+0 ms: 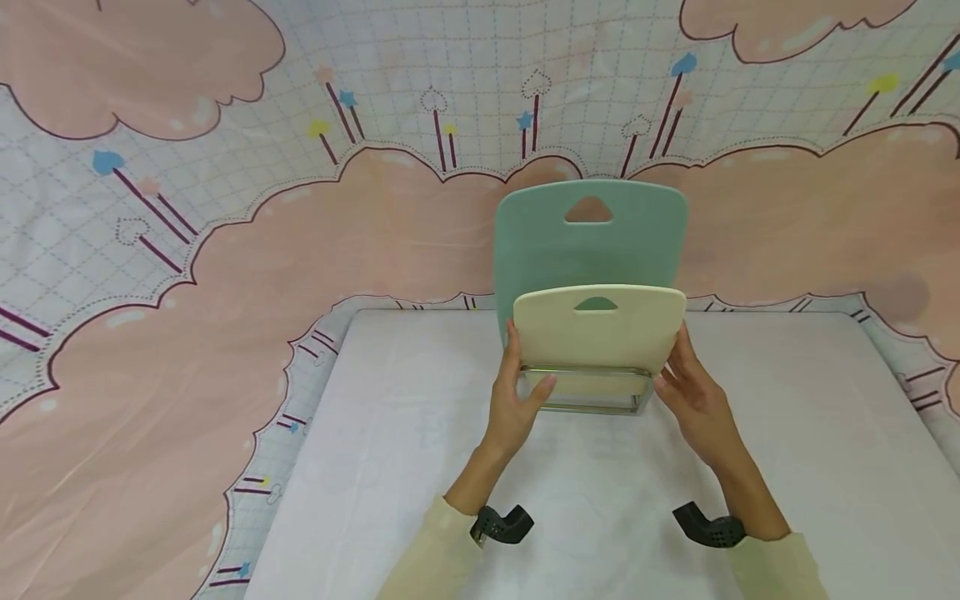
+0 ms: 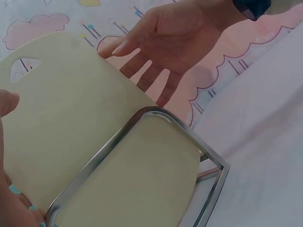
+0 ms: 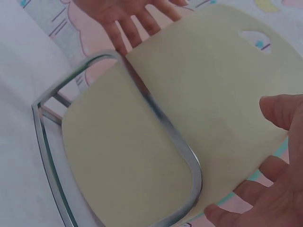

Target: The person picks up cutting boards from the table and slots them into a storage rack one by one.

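Note:
A large green cutting board (image 1: 592,258) stands upright behind a smaller cream cutting board (image 1: 600,333); both have a handle hole near the top. The cream board's lower part sits in a metal wire rack (image 1: 588,369). My left hand (image 1: 516,408) is at the left side of the boards, its fingers extended along the edge and thumb in front of the rack. On the opposite side, my right hand (image 1: 697,408) has its fingers near the boards' right edge, loosely bent. In the right wrist view, the left hand (image 3: 123,12) shows straight fingers at the cream board's edge.
The rack stands on a white tabletop (image 1: 397,433). Behind and to the left hangs or lies a patterned cloth (image 1: 300,242) with pink cloud shapes. Each wrist wears a black device (image 1: 504,525).

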`<state>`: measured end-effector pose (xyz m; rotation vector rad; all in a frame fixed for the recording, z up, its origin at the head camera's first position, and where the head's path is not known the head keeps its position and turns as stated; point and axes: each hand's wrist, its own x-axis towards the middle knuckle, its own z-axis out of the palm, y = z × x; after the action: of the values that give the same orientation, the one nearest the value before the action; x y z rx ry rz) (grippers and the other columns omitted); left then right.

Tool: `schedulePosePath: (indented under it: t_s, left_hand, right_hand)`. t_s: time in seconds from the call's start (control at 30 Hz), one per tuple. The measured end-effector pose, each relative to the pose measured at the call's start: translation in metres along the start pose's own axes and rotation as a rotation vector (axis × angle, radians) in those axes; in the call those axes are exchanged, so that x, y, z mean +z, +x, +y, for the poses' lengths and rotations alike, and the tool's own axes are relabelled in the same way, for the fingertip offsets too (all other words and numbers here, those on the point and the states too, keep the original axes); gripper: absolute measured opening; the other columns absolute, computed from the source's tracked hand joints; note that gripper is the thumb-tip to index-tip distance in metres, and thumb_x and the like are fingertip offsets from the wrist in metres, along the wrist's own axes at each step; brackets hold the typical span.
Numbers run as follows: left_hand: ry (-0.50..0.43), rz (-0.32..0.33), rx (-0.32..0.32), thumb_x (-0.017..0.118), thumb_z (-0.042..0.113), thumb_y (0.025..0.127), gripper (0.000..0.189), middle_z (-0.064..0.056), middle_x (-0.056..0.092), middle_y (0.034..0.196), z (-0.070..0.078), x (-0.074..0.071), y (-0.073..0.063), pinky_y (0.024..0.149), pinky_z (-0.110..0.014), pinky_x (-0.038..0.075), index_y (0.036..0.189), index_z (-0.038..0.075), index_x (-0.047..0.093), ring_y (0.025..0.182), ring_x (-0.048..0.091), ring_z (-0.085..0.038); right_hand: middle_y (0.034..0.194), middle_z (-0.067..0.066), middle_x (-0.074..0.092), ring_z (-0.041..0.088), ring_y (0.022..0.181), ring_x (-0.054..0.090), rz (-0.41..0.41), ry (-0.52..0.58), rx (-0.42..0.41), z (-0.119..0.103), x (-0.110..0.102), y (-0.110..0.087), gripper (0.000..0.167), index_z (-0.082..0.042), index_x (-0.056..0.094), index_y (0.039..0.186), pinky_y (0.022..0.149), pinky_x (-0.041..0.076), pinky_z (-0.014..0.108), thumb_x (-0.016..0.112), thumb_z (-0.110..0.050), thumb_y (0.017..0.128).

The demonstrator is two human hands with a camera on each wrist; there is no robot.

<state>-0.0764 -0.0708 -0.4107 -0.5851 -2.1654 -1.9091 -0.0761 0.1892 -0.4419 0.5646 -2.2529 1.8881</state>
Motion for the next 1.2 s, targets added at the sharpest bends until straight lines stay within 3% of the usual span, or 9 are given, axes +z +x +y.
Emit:
schedulePosePath:
  t_s: [0.13,0.37,0.77,1.0,1.2]
  left_hand:
    - [-0.013,0.001,-0.004,0.054,-0.004,0.089,0.080,-0.022,0.008,0.156,-0.0015,-0.0012,-0.0003,0.105,-0.060,0.025,0.149,-0.007,0.001,0.126,0.038,-0.044]
    - [-0.015,-0.014,0.000,0.053,-0.006,0.090,0.080,-0.021,0.004,0.156,-0.0031,-0.0021,-0.0019,0.106,-0.059,0.022,0.149,-0.007,0.000,0.140,0.019,-0.033]
    - [0.041,-0.009,-0.001,0.055,-0.001,0.091,0.079,-0.021,0.006,0.156,-0.0066,-0.0039,-0.0034,0.103,-0.061,0.026,0.150,-0.006,0.003,0.143,0.012,-0.028]
    - [0.051,-0.009,-0.016,0.055,-0.002,0.090,0.079,-0.021,0.006,0.156,-0.0061,-0.0050,-0.0045,0.105,-0.060,0.024,0.149,-0.007,0.002,0.143,0.010,-0.030]
    - [0.071,-0.003,-0.026,0.057,-0.001,0.091,0.079,-0.022,0.008,0.156,-0.0077,-0.0052,-0.0053,0.107,-0.057,0.023,0.149,-0.008,0.004,0.143,0.011,-0.029]
  right_hand:
    - [0.160,0.000,0.006,0.019,0.142,0.021,-0.002,-0.008,0.014,0.0011,0.0017,-0.0001,0.081,-0.026,0.008,0.154,0.101,0.031,0.015,0.050,0.009,0.094]
    - [0.160,0.000,0.006,0.020,0.141,0.021,0.000,-0.022,0.029,0.0029,0.0031,-0.0001,0.081,-0.028,0.008,0.154,0.100,0.032,0.015,0.052,0.007,0.095]
    - [0.160,0.000,0.004,0.022,0.142,0.019,-0.017,0.002,0.012,0.0068,0.0059,-0.0009,0.083,-0.026,0.006,0.154,0.102,0.032,0.020,0.051,0.011,0.094]
    - [0.159,0.000,0.009,0.029,0.140,0.024,-0.013,-0.048,0.051,0.0074,0.0062,-0.0015,0.081,-0.029,0.007,0.153,0.098,0.036,0.019,0.051,0.006,0.095]
    - [0.158,-0.001,0.014,0.023,0.139,0.028,-0.005,-0.078,0.075,0.0069,0.0064,-0.0031,0.075,-0.030,0.010,0.153,0.096,0.036,0.017,0.051,0.001,0.098]
